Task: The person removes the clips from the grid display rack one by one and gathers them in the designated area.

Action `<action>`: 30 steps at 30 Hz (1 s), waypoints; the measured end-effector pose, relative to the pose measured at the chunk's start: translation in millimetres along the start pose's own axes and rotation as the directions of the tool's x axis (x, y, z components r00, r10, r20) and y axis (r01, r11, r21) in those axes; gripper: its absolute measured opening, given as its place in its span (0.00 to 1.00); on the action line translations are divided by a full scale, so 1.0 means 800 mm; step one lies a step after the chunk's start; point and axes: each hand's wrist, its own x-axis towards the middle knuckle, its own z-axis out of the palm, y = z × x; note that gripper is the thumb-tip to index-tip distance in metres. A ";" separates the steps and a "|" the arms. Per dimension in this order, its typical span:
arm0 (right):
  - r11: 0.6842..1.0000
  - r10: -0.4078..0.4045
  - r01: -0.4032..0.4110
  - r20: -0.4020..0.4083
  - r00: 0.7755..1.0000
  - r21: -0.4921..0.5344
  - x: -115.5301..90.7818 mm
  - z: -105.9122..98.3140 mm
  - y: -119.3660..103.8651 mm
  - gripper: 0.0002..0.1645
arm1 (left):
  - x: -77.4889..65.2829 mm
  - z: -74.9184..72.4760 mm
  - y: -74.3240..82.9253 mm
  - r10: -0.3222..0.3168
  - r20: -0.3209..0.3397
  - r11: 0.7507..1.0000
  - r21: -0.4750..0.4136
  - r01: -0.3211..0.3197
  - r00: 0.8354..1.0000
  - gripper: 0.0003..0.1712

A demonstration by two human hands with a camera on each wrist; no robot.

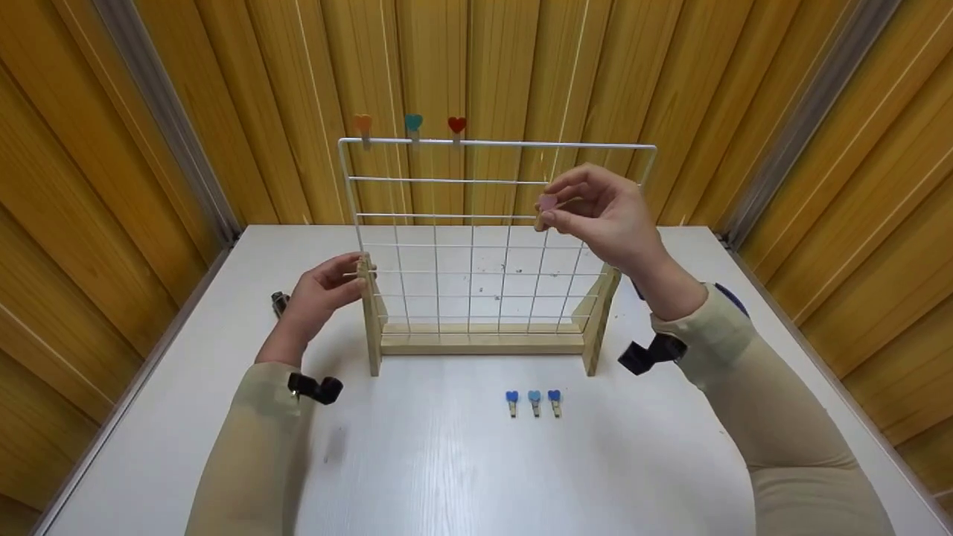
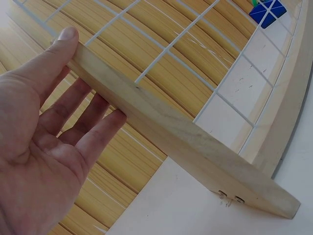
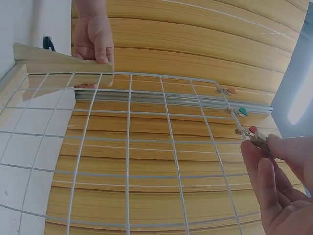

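A white wire grid (image 1: 491,142) stands upright in a wooden frame on the table. My left hand (image 1: 320,286) holds the frame's left side post (image 2: 161,122), thumb on one face and fingers on the other. Between thumb and fingertips, my right hand (image 1: 614,216) pinches a small wooden clothespin with a pink heart (image 1: 548,202), in front of the grid's upper right part. Heart clothespins in orange (image 1: 362,123), teal (image 1: 414,123) and red (image 1: 456,125) are clipped along the left part of the top wire.
Three clothespins with blue hearts (image 1: 534,402) lie in a row on the white table (image 1: 417,447), in front of the frame. A black object (image 1: 280,302) is beside my left hand. Behind the grid, a blue container (image 2: 268,14) shows. Wood-patterned walls (image 1: 491,67) enclose the table.
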 end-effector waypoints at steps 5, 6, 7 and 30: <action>0.998 0.055 -0.055 0.017 0.998 -0.011 -0.021 -0.004 0.015 0.15 | 0.001 0.000 0.000 -0.004 -0.006 1.000 -0.006 0.004 1.000 0.30; 0.997 0.073 -0.073 0.019 0.997 -0.017 -0.026 -0.005 0.018 0.15 | 0.000 0.000 0.000 -0.003 -0.005 1.000 -0.009 0.003 1.000 0.30; 0.996 0.089 -0.088 0.023 0.996 -0.024 -0.030 -0.005 0.022 0.15 | 0.000 0.000 0.000 -0.002 -0.005 1.000 -0.010 0.002 1.000 0.30; 0.910 0.410 -0.403 0.085 0.908 -0.096 -0.143 -0.023 0.111 0.17 | 0.000 0.000 0.001 -0.012 -0.001 1.000 0.003 0.012 1.000 0.33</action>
